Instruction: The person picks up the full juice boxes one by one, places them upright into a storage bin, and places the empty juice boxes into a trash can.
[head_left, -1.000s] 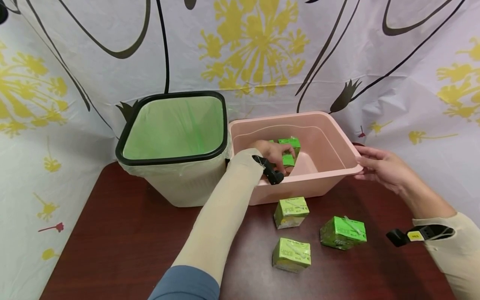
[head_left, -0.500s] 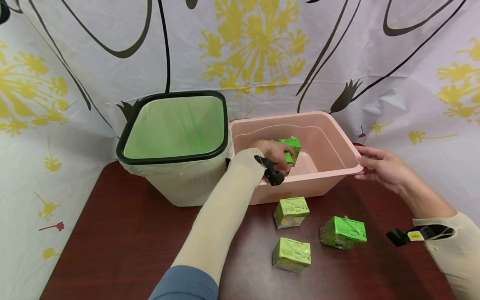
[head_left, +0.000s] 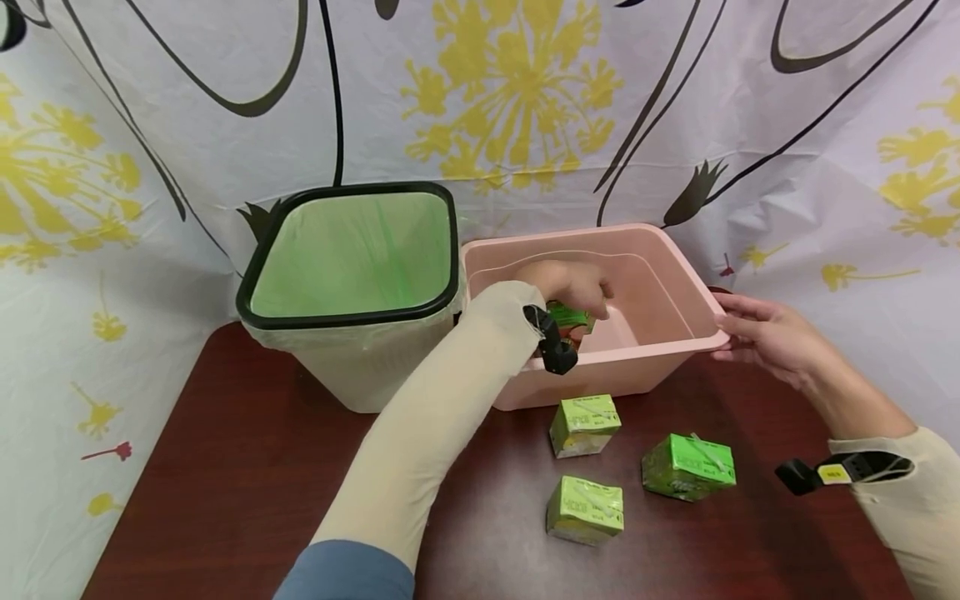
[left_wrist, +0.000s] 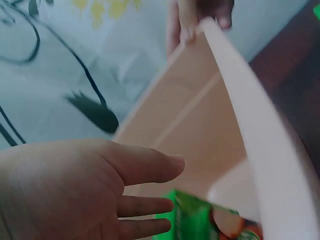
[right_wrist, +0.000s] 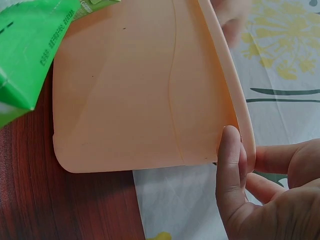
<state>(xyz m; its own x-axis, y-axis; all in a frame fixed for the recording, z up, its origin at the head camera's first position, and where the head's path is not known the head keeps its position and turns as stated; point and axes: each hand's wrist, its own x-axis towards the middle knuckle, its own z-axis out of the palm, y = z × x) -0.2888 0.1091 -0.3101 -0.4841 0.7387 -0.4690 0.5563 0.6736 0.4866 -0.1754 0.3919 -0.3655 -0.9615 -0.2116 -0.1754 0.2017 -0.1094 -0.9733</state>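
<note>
My left hand [head_left: 573, 283] reaches into the pink plastic tub [head_left: 645, 354], above small green drink cartons [head_left: 567, 315] that it partly covers. In the left wrist view, the thumb and extended fingers of the left hand [left_wrist: 95, 185] stand apart, with two fingertips right at the edge of a green carton [left_wrist: 192, 220]. My right hand [head_left: 772, 337] grips the tub's right front corner. In the right wrist view, the thumb of the right hand [right_wrist: 270, 195] lies on one side of the tub's rim [right_wrist: 242, 105] and the fingers on the other.
Left of the tub stands a tall bin [head_left: 352, 367] with a black rim and a pale liner. Two yellow-green cartons [head_left: 585, 425] and a brighter green carton [head_left: 688, 467] with a straw sit on the dark red table [head_left: 247, 492]. A patterned sheet [head_left: 525, 100] hangs behind.
My left hand has risen from low among the cartons and moved back and right inside the tub, now covering the far carton. The right hand keeps its hold on the rim.
</note>
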